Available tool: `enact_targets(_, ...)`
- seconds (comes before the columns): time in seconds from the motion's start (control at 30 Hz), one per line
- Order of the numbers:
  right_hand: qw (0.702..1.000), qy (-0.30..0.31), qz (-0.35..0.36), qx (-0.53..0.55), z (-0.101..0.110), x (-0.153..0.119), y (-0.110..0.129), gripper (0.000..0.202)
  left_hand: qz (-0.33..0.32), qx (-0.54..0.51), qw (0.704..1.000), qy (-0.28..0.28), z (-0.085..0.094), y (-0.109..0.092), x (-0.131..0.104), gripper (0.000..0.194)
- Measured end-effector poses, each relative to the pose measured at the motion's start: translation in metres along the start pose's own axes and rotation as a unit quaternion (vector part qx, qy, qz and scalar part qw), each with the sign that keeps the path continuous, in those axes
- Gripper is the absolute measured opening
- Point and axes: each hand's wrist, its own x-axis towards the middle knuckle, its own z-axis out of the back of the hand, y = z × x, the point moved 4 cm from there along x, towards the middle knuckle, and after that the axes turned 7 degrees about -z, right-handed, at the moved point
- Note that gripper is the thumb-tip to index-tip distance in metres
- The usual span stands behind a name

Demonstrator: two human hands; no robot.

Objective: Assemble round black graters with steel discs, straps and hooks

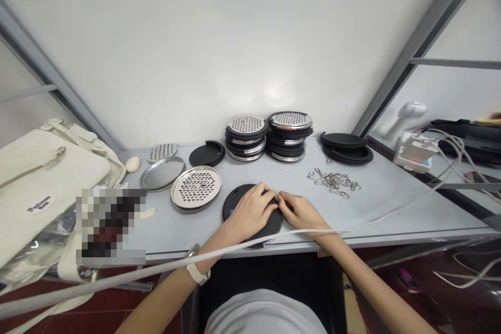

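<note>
A round black disc [237,199] lies at the front edge of the grey table, with a blue spot on its left side. Across its top rests my left hand [256,209], fingers bent and thumb and fingertips near the disc's right rim. My right hand [300,211] meets it there, thumb and index finger pinched at the rim around a small metal piece, mostly hidden. To the left sits a round metal grater plate [197,188]. A pile of small metal clips [335,181] lies to the right.
Two stacks of graters [247,138] [290,135] stand at the back. Black holders [344,148] are at the back right, metal lids [162,173] at the left. A white cable [156,270] crosses in front of my forearms. A cream bag [50,177] is far left.
</note>
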Motion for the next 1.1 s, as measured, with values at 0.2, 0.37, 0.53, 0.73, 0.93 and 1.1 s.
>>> enact_targets(0.2,1.0,0.002,0.002,-0.005,-0.0002,0.0001,0.0003,0.027,0.002,-0.004,1.0,0.0,0.0007,-0.0007,0.0001,0.023)
enact_targets(0.37,1.0,0.003,0.002,-0.003,-0.0012,0.0003,0.0002,0.026,-0.001,-0.004,1.0,0.002,0.0015,-0.0013,0.0006,0.023)
enact_targets(0.53,1.0,0.0,0.003,-0.002,-0.0009,0.0,0.0004,0.026,-0.004,-0.008,1.0,0.001,0.0018,-0.0014,0.0009,0.023)
enact_targets(0.73,1.0,-0.004,0.006,-0.005,-0.0023,-0.0002,-0.0023,0.026,-0.004,-0.007,1.0,-0.003,0.0016,-0.0018,0.0012,0.023)
enact_targets(0.93,1.0,-0.006,0.003,-0.001,-0.0022,-0.0001,-0.002,0.026,-0.003,-0.009,1.0,-0.004,0.002,-0.0018,0.0009,0.022)
enact_targets(1.1,1.0,-0.007,0.002,0.009,-0.0015,-0.0008,-0.0014,0.027,-0.005,-0.009,1.0,-0.006,0.0015,-0.0016,0.001,0.023)
